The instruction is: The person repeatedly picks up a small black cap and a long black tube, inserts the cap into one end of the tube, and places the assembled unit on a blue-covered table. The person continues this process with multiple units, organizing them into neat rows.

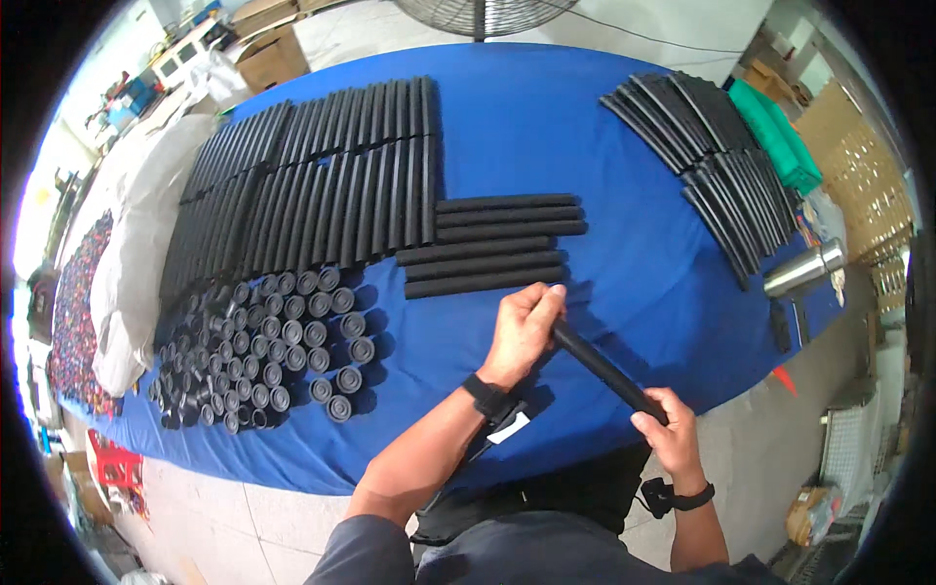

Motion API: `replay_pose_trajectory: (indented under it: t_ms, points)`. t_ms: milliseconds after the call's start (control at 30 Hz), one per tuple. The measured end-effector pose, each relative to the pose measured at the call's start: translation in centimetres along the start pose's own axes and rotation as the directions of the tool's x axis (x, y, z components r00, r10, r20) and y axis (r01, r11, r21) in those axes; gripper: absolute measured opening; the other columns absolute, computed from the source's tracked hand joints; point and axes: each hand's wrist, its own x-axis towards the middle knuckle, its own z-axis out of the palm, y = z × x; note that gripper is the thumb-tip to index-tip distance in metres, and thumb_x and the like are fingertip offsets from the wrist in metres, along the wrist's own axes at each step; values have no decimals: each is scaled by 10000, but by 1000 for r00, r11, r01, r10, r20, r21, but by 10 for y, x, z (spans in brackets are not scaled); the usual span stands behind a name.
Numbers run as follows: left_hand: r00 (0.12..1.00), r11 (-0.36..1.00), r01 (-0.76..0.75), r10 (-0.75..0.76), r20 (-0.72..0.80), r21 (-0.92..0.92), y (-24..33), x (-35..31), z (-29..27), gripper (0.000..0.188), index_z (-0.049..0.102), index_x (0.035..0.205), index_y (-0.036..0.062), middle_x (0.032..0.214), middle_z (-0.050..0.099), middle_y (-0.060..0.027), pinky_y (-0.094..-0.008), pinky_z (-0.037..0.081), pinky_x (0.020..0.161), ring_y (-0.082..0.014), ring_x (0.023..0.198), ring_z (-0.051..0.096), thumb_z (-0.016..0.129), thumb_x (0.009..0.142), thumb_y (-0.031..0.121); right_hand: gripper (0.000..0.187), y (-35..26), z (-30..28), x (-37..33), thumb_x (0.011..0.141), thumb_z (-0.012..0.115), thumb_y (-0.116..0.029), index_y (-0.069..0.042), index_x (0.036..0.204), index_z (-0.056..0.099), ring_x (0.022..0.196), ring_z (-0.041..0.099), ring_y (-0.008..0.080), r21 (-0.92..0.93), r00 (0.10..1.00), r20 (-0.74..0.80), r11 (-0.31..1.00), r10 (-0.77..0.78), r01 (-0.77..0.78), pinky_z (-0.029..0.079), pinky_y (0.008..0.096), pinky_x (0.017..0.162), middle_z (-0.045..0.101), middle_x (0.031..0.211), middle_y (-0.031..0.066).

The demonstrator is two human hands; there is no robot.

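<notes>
A black tube (606,369) slants across in front of me, raised over the table's near side. My left hand (526,330) is closed at its upper end, with the fingertips partly hiding that end. Around the lower end wrap the fingers and thumb of my right hand (671,435). Just beyond my left hand, several similar black tubes (483,269) lie crosswise in a small stack of rows. To the left stand many round black caps (315,334) with ringed tops, grouped loosely together.
Long rows of black tubes (341,190) cover the table's far left. More dark tubes (726,195) lie at the right, beside a green box (775,136) and a metal cylinder (804,268). A blue cloth (526,127) covers the table; a fan (478,15) stands beyond.
</notes>
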Motion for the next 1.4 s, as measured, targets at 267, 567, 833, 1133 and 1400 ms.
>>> replay_pose_trajectory:
  t_ms: [267, 567, 833, 1133, 1400]
  points:
    - [994, 994, -89, 84, 76, 64, -9, 6, -8, 394, 620, 760, 76, 613, 530, 37, -229, 335, 441, -40, 496, 452, 582, 1057, 331, 275, -10, 6, -5, 919, 729, -186, 12, 1086, 638, 576, 504, 67, 187, 979, 137, 967, 149, -173, 409, 234, 522, 580, 709, 20]
    - [997, 989, -49, 40, 64, 141, -7, 6, -6, 393, 604, 756, 80, 622, 513, 45, -232, 361, 450, -38, 504, 464, 608, 1036, 357, 299, -2, 7, -4, 901, 759, -212, -5, 1063, 617, 629, 493, 71, -56, 998, 31, 997, -49, 51, 404, 249, 565, 586, 756, 8]
    - [992, 995, -44, 33, 119, 90, 4, 2, -4, 371, 611, 765, 79, 631, 536, 44, -232, 353, 448, -35, 497, 456, 627, 1029, 339, 257, 3, -7, -3, 900, 735, -163, -4, 1085, 653, 602, 495, 44, 224, 971, 214, 962, 105, -154, 404, 223, 544, 606, 760, 5]
    - [987, 999, 39, -40, 157, 7, -1, 3, -6, 333, 617, 775, 97, 654, 556, 43, -220, 362, 452, -31, 507, 463, 648, 1019, 322, 243, 8, -10, 0, 903, 742, -134, -19, 1079, 619, 553, 517, 54, 367, 942, 289, 889, 171, -274, 405, 238, 498, 629, 746, 17]
    - [989, 998, 38, -44, 140, 43, 5, 1, -5, 326, 615, 784, 96, 650, 553, 40, -227, 359, 448, -35, 498, 464, 656, 1013, 325, 144, 1, -2, 1, 973, 644, -150, -15, 1021, 634, 573, 475, 33, 324, 970, 187, 923, 155, -209, 376, 214, 513, 620, 764, 7]
